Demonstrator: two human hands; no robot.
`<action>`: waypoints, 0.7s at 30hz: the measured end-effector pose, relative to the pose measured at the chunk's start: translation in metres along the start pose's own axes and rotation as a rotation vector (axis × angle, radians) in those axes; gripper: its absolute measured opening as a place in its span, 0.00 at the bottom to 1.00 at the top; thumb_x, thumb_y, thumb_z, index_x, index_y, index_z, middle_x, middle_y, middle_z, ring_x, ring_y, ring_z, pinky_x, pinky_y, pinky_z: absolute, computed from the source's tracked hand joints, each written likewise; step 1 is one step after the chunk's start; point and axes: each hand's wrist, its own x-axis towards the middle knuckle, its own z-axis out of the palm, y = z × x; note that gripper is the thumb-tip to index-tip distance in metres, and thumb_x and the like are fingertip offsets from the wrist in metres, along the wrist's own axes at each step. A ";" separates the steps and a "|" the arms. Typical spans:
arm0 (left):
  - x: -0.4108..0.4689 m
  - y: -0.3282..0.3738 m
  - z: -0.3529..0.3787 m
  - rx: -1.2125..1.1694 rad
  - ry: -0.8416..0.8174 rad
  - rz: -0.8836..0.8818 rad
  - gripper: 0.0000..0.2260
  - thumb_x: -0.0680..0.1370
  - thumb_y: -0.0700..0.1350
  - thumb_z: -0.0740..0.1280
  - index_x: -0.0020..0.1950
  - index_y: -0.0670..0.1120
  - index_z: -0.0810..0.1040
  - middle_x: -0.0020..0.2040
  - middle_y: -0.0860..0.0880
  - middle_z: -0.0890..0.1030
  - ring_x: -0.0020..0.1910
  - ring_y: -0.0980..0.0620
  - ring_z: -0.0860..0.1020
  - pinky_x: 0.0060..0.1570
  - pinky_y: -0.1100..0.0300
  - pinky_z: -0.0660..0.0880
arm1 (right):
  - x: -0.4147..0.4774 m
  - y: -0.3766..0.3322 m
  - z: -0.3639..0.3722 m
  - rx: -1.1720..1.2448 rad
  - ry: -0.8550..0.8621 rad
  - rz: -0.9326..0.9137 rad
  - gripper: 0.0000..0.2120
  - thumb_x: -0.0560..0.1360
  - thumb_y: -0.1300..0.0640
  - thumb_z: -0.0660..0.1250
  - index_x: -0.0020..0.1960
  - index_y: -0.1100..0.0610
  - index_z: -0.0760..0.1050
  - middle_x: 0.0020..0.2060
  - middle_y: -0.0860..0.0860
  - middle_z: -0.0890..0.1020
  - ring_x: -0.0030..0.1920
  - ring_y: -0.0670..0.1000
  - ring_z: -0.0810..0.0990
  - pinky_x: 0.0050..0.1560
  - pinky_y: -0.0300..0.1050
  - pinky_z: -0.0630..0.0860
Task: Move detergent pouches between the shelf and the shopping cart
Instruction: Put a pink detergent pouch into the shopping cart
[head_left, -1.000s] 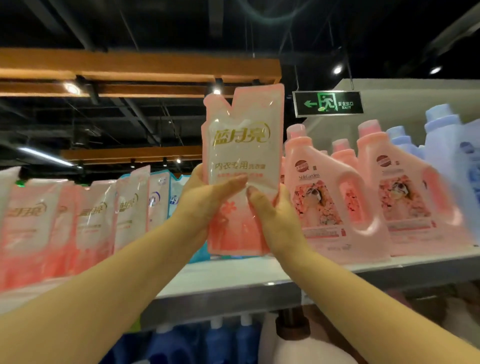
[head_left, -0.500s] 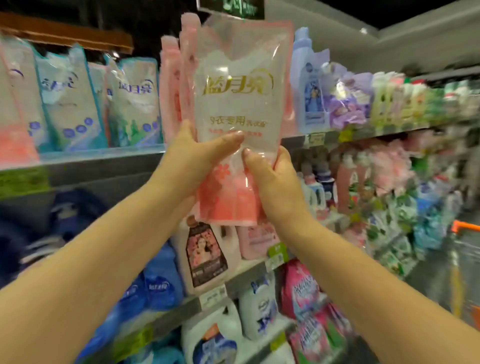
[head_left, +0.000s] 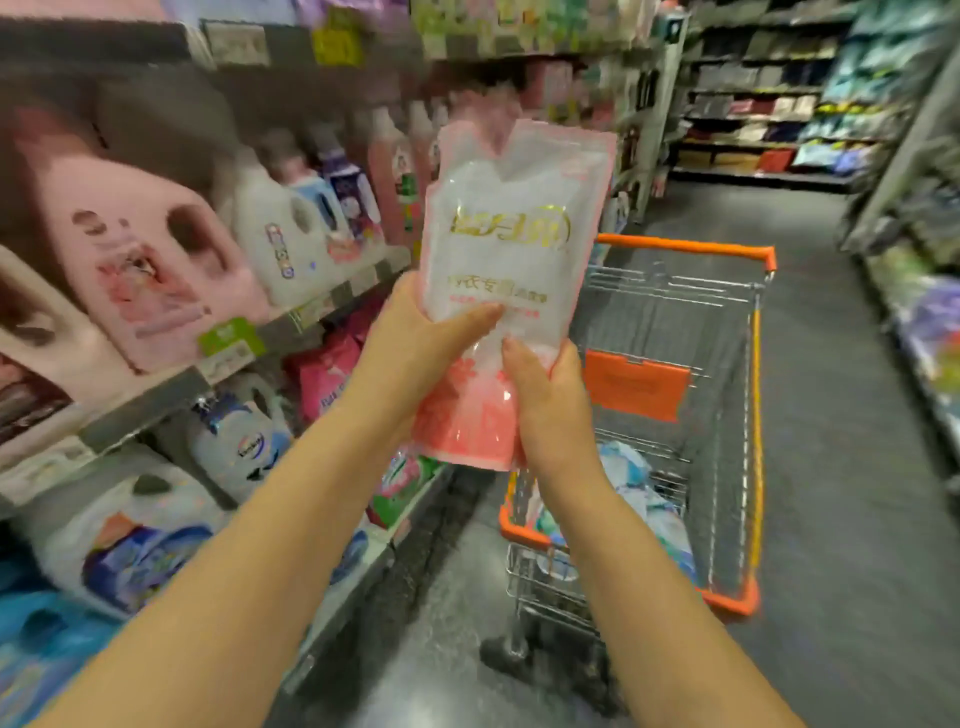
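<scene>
I hold a pink and white detergent pouch (head_left: 511, 249) upright in front of me with both hands. My left hand (head_left: 415, 343) grips its lower left side, thumb across the front. My right hand (head_left: 545, 400) grips its lower right corner. The pouch hangs over the near left corner of a wire shopping cart (head_left: 727, 415) with orange trim. Inside the cart lie blue and white pouches (head_left: 639, 488), partly hidden by my right forearm. The shelf (head_left: 171, 395) with detergent bottles runs along my left.
Pink and white detergent jugs (head_left: 140, 265) stand on the left shelves, with more bottles and bags below. The aisle floor (head_left: 841, 467) stretches ahead past the cart. More shelving (head_left: 919, 291) lines the right side and the far end.
My view has swung down and to the right, away from the top shelf toward the cart. Both hands have carried the pouch along, now in front of the cart.
</scene>
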 end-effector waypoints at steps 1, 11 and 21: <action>0.004 -0.011 0.025 -0.004 -0.027 -0.022 0.15 0.70 0.44 0.73 0.55 0.45 0.77 0.44 0.48 0.83 0.36 0.56 0.81 0.30 0.66 0.74 | 0.007 0.009 -0.024 -0.018 0.020 0.039 0.16 0.72 0.46 0.67 0.56 0.51 0.69 0.44 0.43 0.78 0.48 0.50 0.79 0.55 0.52 0.76; 0.062 -0.173 0.209 -0.079 -0.210 -0.454 0.09 0.72 0.34 0.68 0.52 0.41 0.76 0.32 0.49 0.82 0.25 0.59 0.77 0.23 0.69 0.69 | 0.087 0.144 -0.203 -0.087 0.180 0.454 0.13 0.76 0.55 0.63 0.60 0.54 0.68 0.44 0.46 0.78 0.45 0.50 0.79 0.47 0.47 0.77; 0.173 -0.377 0.318 0.015 -0.360 -0.850 0.22 0.69 0.34 0.72 0.60 0.38 0.71 0.49 0.39 0.80 0.37 0.47 0.79 0.31 0.63 0.75 | 0.184 0.313 -0.273 0.040 0.483 0.822 0.20 0.70 0.57 0.72 0.58 0.54 0.68 0.52 0.54 0.80 0.48 0.53 0.81 0.48 0.50 0.80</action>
